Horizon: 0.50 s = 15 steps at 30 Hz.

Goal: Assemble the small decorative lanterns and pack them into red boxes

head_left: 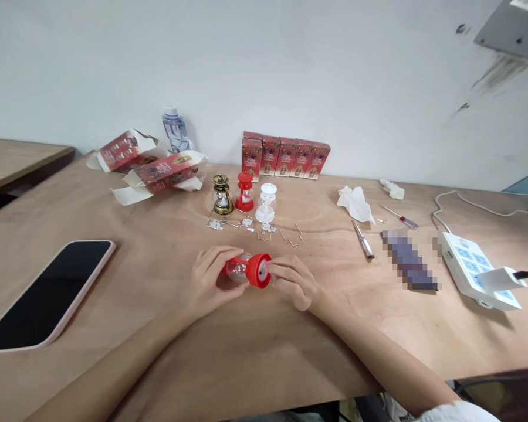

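Note:
A small red toy lantern (250, 269) with a clear globe lies on its side between my hands, just above the wooden table (255, 351). My left hand (209, 281) curls round the globe end. My right hand (290, 282) pinches at the red base end with its fingertips. Behind them stand three more little lanterns: a bronze one (222, 195), a red one (245, 192) and a white one (266, 203). Thin wire handles and small metal parts (264, 230) lie scattered in front of these.
A phone (44, 293) with a pink case lies at the left. Opened red boxes (152, 167) and a row of closed ones (286, 157) stand by the wall, near a water bottle (175, 129). Right: tissue (356, 202), two screwdrivers (363, 240), a white power strip (479, 271).

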{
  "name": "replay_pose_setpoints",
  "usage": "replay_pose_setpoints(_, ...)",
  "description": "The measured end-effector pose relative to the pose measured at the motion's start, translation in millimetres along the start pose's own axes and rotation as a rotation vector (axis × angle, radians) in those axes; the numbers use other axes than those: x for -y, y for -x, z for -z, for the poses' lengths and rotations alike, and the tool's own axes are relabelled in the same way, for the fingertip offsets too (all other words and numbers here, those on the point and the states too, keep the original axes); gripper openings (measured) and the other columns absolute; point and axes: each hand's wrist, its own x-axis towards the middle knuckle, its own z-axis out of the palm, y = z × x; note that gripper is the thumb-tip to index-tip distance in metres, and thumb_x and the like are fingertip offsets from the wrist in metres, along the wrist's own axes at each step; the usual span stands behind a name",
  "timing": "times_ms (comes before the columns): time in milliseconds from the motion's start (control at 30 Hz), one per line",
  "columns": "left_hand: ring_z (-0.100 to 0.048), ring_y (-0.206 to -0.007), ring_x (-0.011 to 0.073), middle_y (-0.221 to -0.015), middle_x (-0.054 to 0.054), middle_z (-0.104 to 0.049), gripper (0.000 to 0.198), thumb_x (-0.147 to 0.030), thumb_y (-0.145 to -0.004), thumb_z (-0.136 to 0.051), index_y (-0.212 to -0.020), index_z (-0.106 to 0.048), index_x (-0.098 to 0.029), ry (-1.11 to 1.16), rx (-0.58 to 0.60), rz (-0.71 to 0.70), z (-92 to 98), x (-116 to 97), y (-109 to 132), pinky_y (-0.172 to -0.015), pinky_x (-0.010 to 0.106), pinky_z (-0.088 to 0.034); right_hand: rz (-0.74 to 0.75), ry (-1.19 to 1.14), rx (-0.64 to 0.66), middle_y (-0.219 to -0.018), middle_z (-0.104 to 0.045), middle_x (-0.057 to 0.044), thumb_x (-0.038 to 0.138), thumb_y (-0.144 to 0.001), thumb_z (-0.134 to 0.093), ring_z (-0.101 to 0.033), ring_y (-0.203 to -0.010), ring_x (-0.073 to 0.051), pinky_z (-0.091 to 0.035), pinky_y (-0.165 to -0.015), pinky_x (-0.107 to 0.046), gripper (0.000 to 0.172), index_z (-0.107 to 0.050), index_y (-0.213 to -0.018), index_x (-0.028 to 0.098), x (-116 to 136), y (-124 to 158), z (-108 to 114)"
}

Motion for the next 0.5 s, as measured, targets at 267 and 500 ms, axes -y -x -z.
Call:
replay_pose_setpoints(267,-0.064,-0.092,0.0229,-0.101,0.007,-0.066,0.037,-0.025,-0.076,-0.064,-0.112,-0.055,-0.021,0.03,0.016,0.031,0.9,-0.7,-0.2,-0.078,0.035,-0.051,-0.072,0.0,-0.088,-0.098,-0.066,-0.009,0.005,-0.088,-0.046,-0.062,-0.099,-0.02,-0.058,-0.067,-0.035,0.017,-0.05,-0.096,0.02,2.4,-5.5,2.0)
replay_pose_setpoints(500,-0.064,-0.091,0.0219,-0.101,0.008,-0.066,0.037,-0.025,-0.077,-0.065,-0.112,-0.053,-0.02,0.026,0.007,0.004,-0.1,-0.5,-0.2,-0.076,0.034,-0.051,-0.025,0.016,-0.063,-0.095,-0.067,-0.01,0.008,-0.09,-0.043,-0.063,-0.098,-0.021,-0.057,-0.066,-0.035,0.015,-0.051,-0.095,0.02,0.8,-4.6,-0.1)
